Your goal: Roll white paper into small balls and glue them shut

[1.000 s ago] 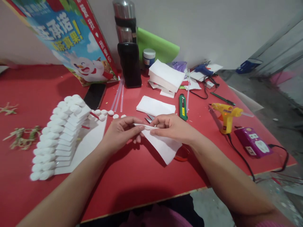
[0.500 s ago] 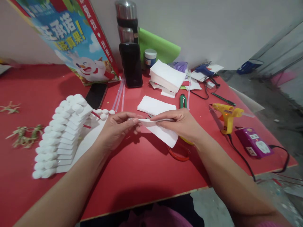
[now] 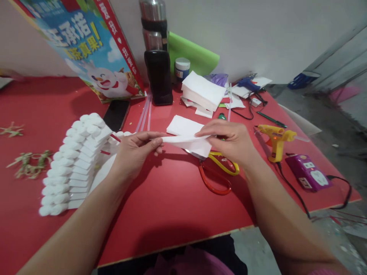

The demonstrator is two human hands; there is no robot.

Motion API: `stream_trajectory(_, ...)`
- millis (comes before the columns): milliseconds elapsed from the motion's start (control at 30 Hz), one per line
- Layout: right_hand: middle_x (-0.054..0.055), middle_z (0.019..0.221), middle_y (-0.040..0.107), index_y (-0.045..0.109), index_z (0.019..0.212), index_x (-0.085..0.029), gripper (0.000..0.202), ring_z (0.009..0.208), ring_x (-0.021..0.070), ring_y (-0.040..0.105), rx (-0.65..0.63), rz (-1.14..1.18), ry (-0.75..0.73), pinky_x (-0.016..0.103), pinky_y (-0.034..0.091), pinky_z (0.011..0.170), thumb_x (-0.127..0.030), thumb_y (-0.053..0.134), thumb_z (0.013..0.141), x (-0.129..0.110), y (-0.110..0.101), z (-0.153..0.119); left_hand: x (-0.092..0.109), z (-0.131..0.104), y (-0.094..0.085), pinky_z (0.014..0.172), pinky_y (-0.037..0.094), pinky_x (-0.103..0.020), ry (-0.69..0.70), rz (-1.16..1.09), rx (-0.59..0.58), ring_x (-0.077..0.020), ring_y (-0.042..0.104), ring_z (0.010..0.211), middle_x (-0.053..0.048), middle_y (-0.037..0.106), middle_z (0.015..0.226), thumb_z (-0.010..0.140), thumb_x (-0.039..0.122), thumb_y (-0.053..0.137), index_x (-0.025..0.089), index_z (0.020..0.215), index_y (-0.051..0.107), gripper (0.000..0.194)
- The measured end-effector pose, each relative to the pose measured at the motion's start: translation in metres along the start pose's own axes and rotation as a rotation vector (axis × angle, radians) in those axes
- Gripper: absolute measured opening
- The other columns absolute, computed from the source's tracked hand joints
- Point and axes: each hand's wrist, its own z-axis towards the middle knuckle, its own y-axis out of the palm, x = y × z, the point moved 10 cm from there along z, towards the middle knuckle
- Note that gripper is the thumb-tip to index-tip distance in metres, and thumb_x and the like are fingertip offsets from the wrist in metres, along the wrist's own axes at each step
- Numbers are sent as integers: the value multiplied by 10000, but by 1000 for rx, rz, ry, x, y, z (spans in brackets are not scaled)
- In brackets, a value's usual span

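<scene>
Between my hands is a sheet of white paper [image 3: 183,142], with a narrow fold along its upper edge. My left hand [image 3: 137,149] pinches the left end of that fold between thumb and fingers. The right end is gripped by my right hand [image 3: 229,139], whose thumb and fingertips lie along the paper. Below and behind the sheet lie scissors [image 3: 215,185] with one red and one yellow handle; the paper covers part of their blades. A stack of white paper pieces [image 3: 183,124] lies just beyond the held sheet. Left of my left hand stands a row of folded white paper pieces with rounded ends [image 3: 77,168].
To the right are a yellow glue gun [image 3: 275,139] and a purple power socket box [image 3: 308,172] with cords. A black phone [image 3: 117,114], a standing dark device [image 3: 158,78], a thicker paper stack [image 3: 202,91] and a printed box [image 3: 106,61] stand or lie farther back.
My right hand has moved slightly up and right along the paper. The sheet's lower part has swung up, uncovering more of the scissors.
</scene>
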Motion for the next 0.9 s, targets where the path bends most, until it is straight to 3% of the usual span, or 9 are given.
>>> stream_trajectory(133, 44, 848, 767, 827, 793, -260, 220, 734, 181, 636, 207, 280, 54, 330, 499, 653, -162, 630, 793, 14, -44, 4, 7, -1, 1, 582, 512, -192, 24, 38, -55, -98, 617, 584, -17, 737, 674, 791, 276, 880, 201, 935, 864, 164)
stream_trajectory(200, 61, 887, 776, 817, 861, -230, 163, 742, 181, 661, 238, 433, 108, 335, 533, 690, -237, 656, 832, 21, -46, 5, 5, -6, 12, 552, 485, -181, -14, 44, -161, -92, 607, 562, -10, 716, 641, 794, 280, 880, 206, 914, 864, 142)
stream_trajectory(267, 88, 999, 790, 784, 1000, -208, 214, 888, 221, 733, 115, 573, 224, 373, 584, 819, -362, 686, 890, 25, -20, 4, 1, -15, 27, 521, 459, -179, -68, 39, -275, -92, 600, 547, -16, 714, 649, 805, 289, 875, 202, 905, 862, 133)
stream_trajectory(333, 106, 1090, 790, 725, 1148, -205, 363, 1001, 253, 756, -111, 653, 377, 403, 603, 894, -487, 697, 921, 24, 27, -4, 1, -23, 37, 515, 448, -182, -72, -3, -313, -96, 600, 551, -15, 706, 652, 819, 285, 863, 202, 912, 857, 125)
stream_trajectory(433, 96, 1104, 778, 678, 1202, -203, 435, 874, 200, 754, -423, 606, 505, 334, 609, 777, -542, 725, 933, 16, 89, -27, 0, -28, 43, 536, 480, -205, -78, -1, -320, -113, 604, 560, -5, 676, 629, 861, 291, 825, 206, 937, 844, 115)
stream_trajectory(500, 65, 1012, 763, 682, 1114, -194, 386, 717, 147, 702, -533, 559, 506, 277, 555, 633, -541, 718, 947, 12, 109, -36, 2, -26, 43, 570, 511, -221, -65, 39, -307, -132, 640, 603, -22, 700, 678, 857, 298, 824, 193, 919, 835, 122)
stream_trajectory(567, 29, 893, 730, 679, 1007, -185, 338, 677, 128, 660, -541, 462, 501, 251, 496, 592, -516, 718, 952, 15, 111, -38, 3, -24, 41, 582, 528, -235, -59, 80, -301, -147, 659, 615, -28, 709, 693, 842, 303, 832, 185, 904, 827, 134)
stream_trajectory(733, -6, 722, 645, 613, 791, -185, 320, 643, 112, 582, -491, 179, 459, 248, 424, 605, -413, 621, 1016, 24, 92, -30, 1, -22, 45, 620, 548, -246, -46, 129, -334, -159, 676, 666, -38, 736, 755, 863, 313, 817, 183, 948, 809, 156)
stream_trajectory(900, -67, 618, 494, 611, 825, -182, 368, 505, 67, 404, -503, 450, 579, 213, 298, 471, -515, 714, 943, 30, 100, -33, 4, -23, 45, 699, 554, -271, 9, 155, -318, -179, 702, 761, -63, 775, 872, 862, 297, 822, 186, 961, 778, 155)
